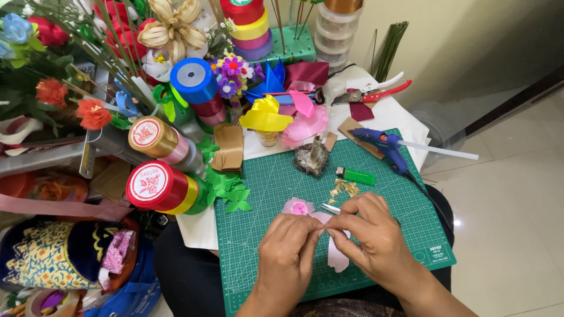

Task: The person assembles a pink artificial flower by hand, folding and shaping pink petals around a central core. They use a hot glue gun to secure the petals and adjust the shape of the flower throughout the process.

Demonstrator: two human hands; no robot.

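My left hand and my right hand meet over the green cutting mat, both pinching a strip of pale pink ribbon. The ribbon hangs down between them toward the mat's near edge. Just beyond my fingers lies a small pink ribbon flower. Metal tweezers poke out beside my right fingers; whether the hand grips them is unclear.
On the mat: a green lighter, a candle stub in a dish, gold ribbon scraps, green ribbon leaves, a blue glue gun. Ribbon spools crowd the left; red shears and artificial flowers lie behind.
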